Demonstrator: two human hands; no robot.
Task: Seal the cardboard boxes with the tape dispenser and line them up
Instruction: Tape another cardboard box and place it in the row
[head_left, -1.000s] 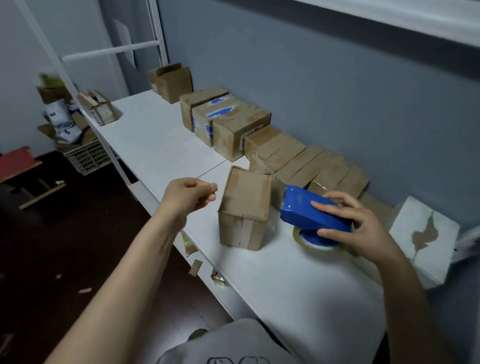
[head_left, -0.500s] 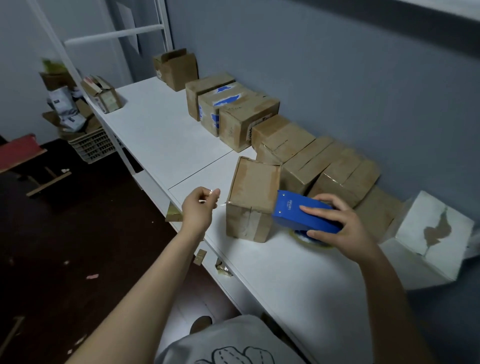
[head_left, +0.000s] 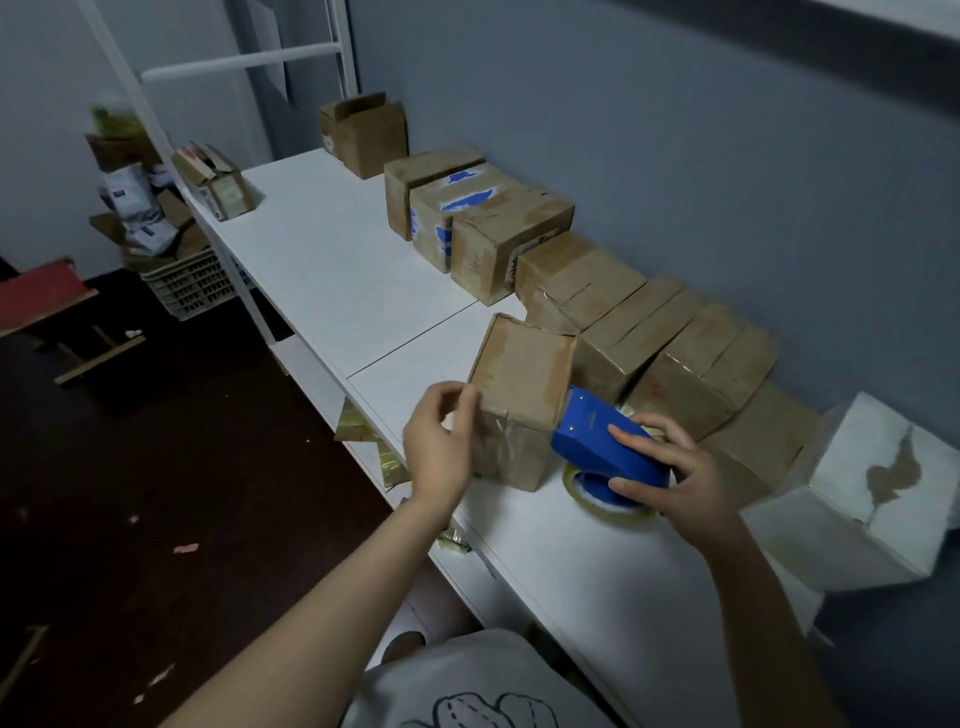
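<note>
- Head view, hands: the left forearm reaches in from the lower left. The left hand (head_left: 439, 452) is at the upper left edge of the standing cardboard box (head_left: 519, 384), with bent fingers and thumb drawn close together and pinching at that edge. Whether a tape end lies under them is unclear.
- The right hand (head_left: 675, 473) comes in from the lower right, fingers spread over the top of the tape dispenser (head_left: 605, 447) and thumb curled under its side, gripping it.
- The dispenser's front edge touches the box's right face — its clear tape roll (head_left: 608, 501) lies on the white table (head_left: 322, 270).
- Materials: the dispenser is smooth blue plastic and wedge-shaped. The box is worn brown card with glossy tape strips on its lower face.
- Behind it, a row of boxes (head_left: 649, 332) lines the grey wall, their flaps creased.
- A white box (head_left: 872, 488) with a torn brown patch sits at the right end.
</note>
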